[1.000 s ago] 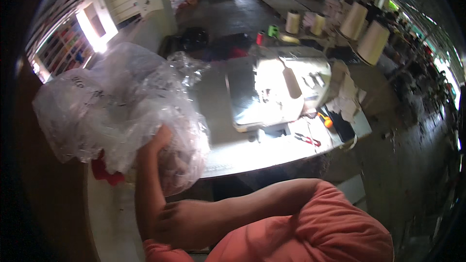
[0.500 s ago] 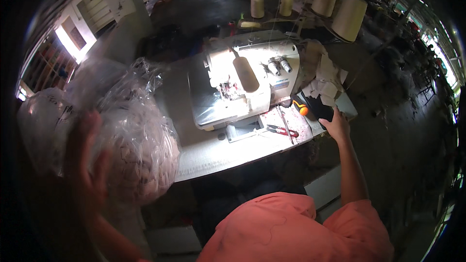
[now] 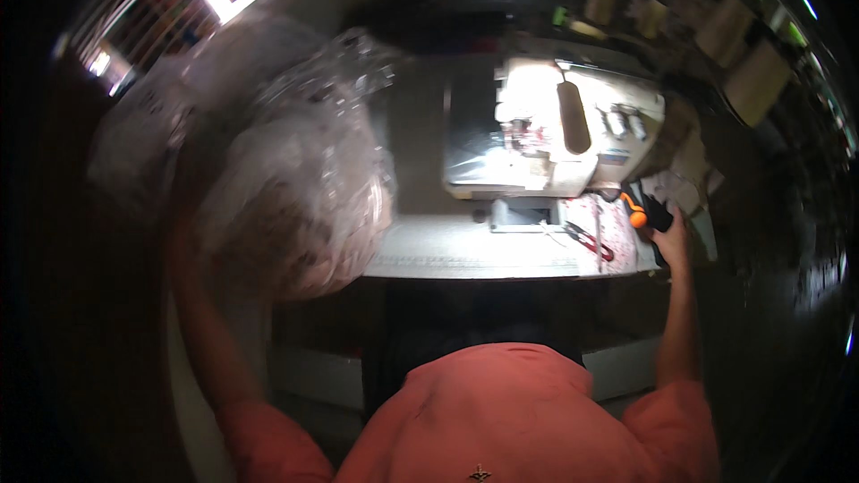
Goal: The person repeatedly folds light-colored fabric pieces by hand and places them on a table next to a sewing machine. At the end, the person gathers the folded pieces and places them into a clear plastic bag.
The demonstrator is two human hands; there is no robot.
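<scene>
At the right end of the sewing table [image 3: 420,246], my right hand [image 3: 673,240] is closed on the edge of a black flat object [image 3: 659,217]; its exact kind is unclear. An orange ball-ended tool [image 3: 637,217] lies just left of that hand. My left hand [image 3: 185,215] is dark and blurred at the left side of a big clear plastic bag [image 3: 304,161] full of pale pinkish pieces. Its fingers cannot be made out. Between my hands stands a lit white sewing machine [image 3: 537,139].
Red-handled thread snips [image 3: 591,243] lie near the table's front edge, on a red-speckled patch. Crumpled pale paper or cloth [image 3: 684,183] sits behind my right hand. Large thread cones [image 3: 756,80] stand at the far right. Part of the bag overhangs the table's left end.
My view has swung left, so the table and machine appear further right. My left hand has gone from in front of the bag to its left side. My right hand remains at the black object.
</scene>
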